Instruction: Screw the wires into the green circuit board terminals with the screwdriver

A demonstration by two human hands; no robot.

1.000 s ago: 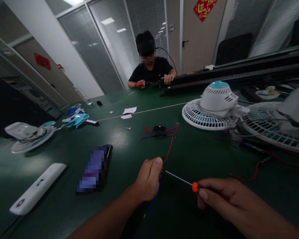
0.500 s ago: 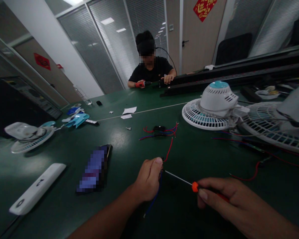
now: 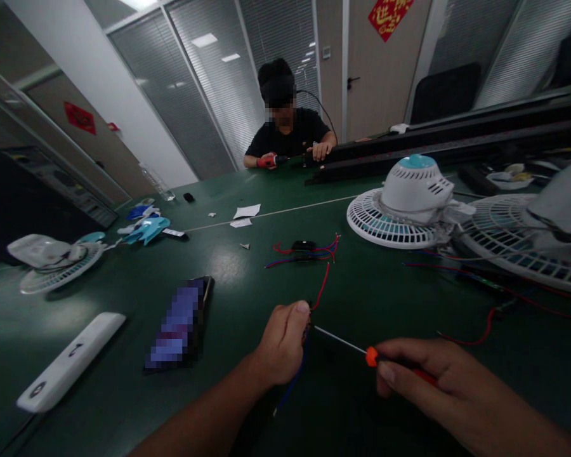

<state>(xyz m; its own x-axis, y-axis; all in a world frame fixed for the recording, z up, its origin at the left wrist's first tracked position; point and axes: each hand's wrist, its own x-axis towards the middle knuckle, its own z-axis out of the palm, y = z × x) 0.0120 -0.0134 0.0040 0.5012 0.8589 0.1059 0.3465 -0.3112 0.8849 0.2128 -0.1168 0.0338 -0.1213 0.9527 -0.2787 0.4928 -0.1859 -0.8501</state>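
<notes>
My left hand [image 3: 286, 339] is closed around a small dark part, mostly hidden by my fingers. A red wire [image 3: 322, 287] sticks up from it and a blue wire [image 3: 292, 384] hangs below. In my right hand [image 3: 423, 374] is a screwdriver [image 3: 372, 357] with an orange-red handle, gripped between thumb and fingers. Its thin metal shaft points left, and the tip meets the part at my left fingertips. Beyond my left hand, two small black pieces [image 3: 304, 245] with red and blue wires lie on the green table [image 3: 238, 285].
White fan heads [image 3: 416, 197] stand at right beside loose wires and a circuit board [image 3: 485, 279]. A phone [image 3: 181, 324] and a white power strip [image 3: 71, 362] lie at left, with another fan [image 3: 52, 260] behind. Across the table a person [image 3: 285, 127] holds a red tool.
Both hands keep almost the same place, with the screwdriver tip still at the part. The whole view has shifted very slightly.
</notes>
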